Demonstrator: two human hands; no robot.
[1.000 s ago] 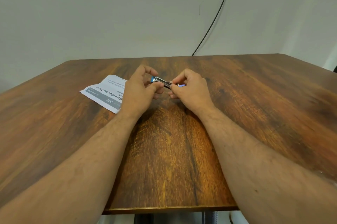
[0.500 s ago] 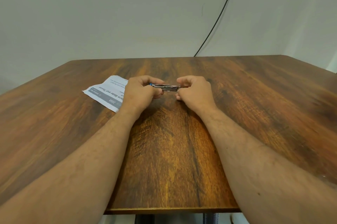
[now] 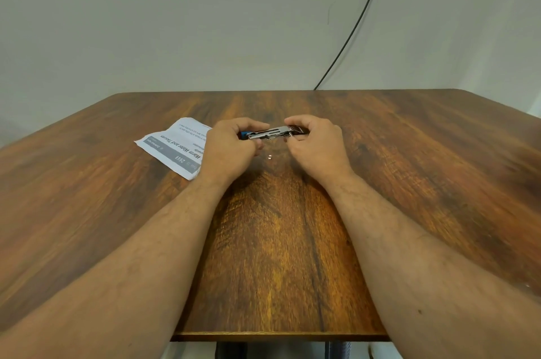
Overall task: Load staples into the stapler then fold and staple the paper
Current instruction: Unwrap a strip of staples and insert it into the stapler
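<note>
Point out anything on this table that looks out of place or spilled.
One small pale bit lies loose on the table, below the stapler held between the left hand and right hand. It may be a dropped staple piece, though it is too small to tell. The paper lies flat, unfolded.

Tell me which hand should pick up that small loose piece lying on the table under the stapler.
Probably the left hand. The small piece lies just beside its curled fingers, while the right hand sits farther off, pinching the stapler at its metal end. Both hands hold the stapler now.
</note>
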